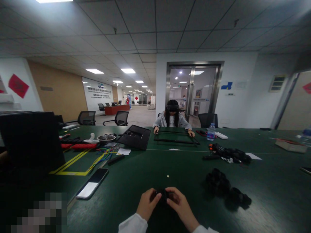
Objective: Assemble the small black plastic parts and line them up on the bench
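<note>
Between my two hands, low in the middle of the head view, is a small black part; its exact kind is too dark to make out. My left hand grips its left side with thumb and fingers. From the right, the fingers and thumb of my right hand close on the same part and cover much of it. Several similar-looking black pieces lie in a loose group on the green table to the right of my hands. A tiny pale square lies just beyond my fingers.
A phone lies at left, near coloured wires and a metal bowl. Across the table, a person in a headset holds a black frame. A bottle and a dark cluster of parts are at right.
</note>
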Tool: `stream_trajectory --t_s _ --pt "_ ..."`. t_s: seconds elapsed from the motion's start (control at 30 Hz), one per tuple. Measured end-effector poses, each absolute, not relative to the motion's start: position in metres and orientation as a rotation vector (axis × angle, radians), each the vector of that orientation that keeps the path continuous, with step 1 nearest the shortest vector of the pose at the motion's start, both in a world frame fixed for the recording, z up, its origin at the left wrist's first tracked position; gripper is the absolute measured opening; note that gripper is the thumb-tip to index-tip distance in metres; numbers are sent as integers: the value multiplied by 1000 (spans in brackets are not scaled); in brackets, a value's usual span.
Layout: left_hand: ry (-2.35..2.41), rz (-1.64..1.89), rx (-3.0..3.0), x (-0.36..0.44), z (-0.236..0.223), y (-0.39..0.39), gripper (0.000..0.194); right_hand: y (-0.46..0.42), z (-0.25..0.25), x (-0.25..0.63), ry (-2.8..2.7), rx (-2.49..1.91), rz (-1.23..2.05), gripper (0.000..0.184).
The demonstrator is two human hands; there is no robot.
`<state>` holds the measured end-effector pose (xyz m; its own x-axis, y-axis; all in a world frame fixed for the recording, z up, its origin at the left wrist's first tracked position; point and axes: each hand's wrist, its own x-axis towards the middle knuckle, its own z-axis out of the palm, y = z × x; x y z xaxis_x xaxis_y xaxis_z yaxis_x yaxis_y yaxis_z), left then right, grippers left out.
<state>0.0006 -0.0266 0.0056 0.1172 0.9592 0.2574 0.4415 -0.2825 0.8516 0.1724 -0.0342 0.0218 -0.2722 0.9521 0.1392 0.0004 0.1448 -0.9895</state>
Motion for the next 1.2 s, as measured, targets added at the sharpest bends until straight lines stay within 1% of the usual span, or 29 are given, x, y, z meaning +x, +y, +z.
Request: stream_trajectory --t_s 0.07,0.13,0.2,0.33,0.4,0.5,0.6,0.77,0.9,1.03,1.13,1.2 --pt "1352 1175 1821 1 8 -27 34 -33 20 172 -1495 -945 1259 29" --pt "1272 1250 1829 1 10 -28 30 -32 18 171 -1498 -928 1234 29" --pt "1193 1300 1822 1 11 -29 30 -32 17 170 -1507 -923 1232 28" --pt "1154 1258 1800 -1 7 -26 26 -34 18 169 -1519 -937 1269 29" --pt "1111 1247 1828 -3 4 -24 30 -34 20 170 -1499 -956 1266 29" --pt "1050 1239 1841 -4 0 -22 43 -33 23 171 -1472 -989 1265 29" --pt "1069 1198 1694 -1 -2 -23 45 -34 25 171 -1460 -961 1268 29" --pt "1135 1141 1597 3 -2 -24 32 -34 23 170 -1452 -863 1300 26" --pt "1147 1089 1663 0 5 -26 34 -35 25 170 -1429 -847 1308 25" --pt "1080 1140 1803 -1 9 -27 37 -35 26 171 -1399 -850 1304 24" --pt "1192 1116 1728 1 5 -26 33 -33 21 171 -1413 -835 1255 24" --pt "1242 1113 1643 3 2 -24 36 -31 17 171 -1428 -827 1249 24"
